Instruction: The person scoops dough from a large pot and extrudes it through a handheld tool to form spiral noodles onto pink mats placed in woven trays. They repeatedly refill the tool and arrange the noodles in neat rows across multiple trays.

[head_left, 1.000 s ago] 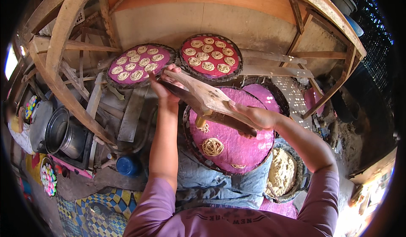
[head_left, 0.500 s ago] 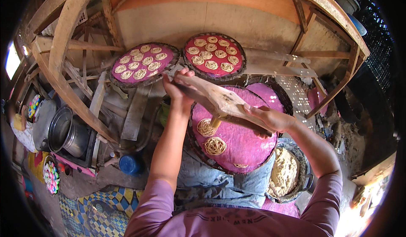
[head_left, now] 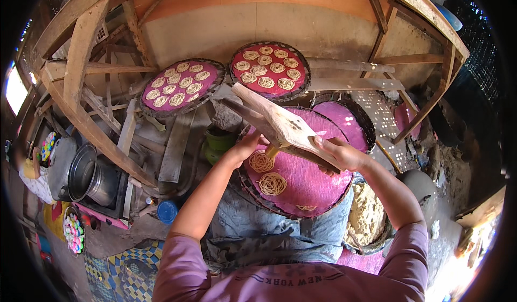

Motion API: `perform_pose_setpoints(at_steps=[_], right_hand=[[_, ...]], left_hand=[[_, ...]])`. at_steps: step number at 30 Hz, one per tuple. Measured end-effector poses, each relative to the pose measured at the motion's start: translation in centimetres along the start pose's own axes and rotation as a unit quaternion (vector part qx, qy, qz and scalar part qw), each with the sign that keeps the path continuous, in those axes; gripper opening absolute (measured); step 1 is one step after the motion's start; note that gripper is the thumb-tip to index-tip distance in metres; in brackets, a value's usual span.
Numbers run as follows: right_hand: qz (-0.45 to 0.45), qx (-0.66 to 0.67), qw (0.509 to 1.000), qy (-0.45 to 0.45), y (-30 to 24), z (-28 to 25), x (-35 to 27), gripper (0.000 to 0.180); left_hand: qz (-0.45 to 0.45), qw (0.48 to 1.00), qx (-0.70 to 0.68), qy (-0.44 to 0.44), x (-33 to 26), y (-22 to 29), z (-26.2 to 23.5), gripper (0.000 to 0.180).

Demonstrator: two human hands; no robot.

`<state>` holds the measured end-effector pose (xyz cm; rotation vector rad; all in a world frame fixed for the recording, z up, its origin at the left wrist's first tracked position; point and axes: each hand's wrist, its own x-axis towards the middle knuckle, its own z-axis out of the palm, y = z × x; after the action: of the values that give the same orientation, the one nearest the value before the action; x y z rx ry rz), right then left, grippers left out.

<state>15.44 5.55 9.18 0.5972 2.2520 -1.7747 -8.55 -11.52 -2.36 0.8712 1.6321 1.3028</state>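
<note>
My right hand (head_left: 343,154) grips the near right end of a hand press (head_left: 293,127) made of two wooden boards, with a short yellowish tube (head_left: 271,151) poking out underneath. My left hand (head_left: 249,147) is curled beside that tube, below the far left part of the boards; the press partly hides its fingertips, and I cannot make out what they hold. Below lies a round tray (head_left: 318,191) lined with pink cloth, tilted over my lap. Coiled dough strands (head_left: 272,184) and a second coil (head_left: 262,161) rest on its left side, with a small piece of strand (head_left: 307,207) at its near edge.
Two round trays of dough coils, one pink (head_left: 210,90) and one red (head_left: 280,91), lie at the back. A bucket of pale dough (head_left: 366,216) stands at my right. Metal pots (head_left: 99,178) and a blue lidded container (head_left: 167,211) are at left. Wooden beams (head_left: 81,113) frame the space.
My left hand has let go of the far end of the press and come down toward me, beside the tube. My right hand keeps its grip, and the press stays over the tray.
</note>
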Motion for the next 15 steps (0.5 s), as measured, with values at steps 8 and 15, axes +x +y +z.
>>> perform_pose_setpoints(at_steps=[8, 15], right_hand=[[-0.036, -0.022, 0.999, 0.031, 0.2, 0.3, -0.3, 0.077], [-0.069, -0.012, 0.996, 0.054, 0.7, -0.5, 0.0, 0.075]], left_hand=[[-0.051, 0.998, 0.020, 0.000, -1.3, 2.0, 0.6, 0.072], [0.099, 0.965, 0.215, 0.108, -1.7, -1.0, 0.2, 0.055]])
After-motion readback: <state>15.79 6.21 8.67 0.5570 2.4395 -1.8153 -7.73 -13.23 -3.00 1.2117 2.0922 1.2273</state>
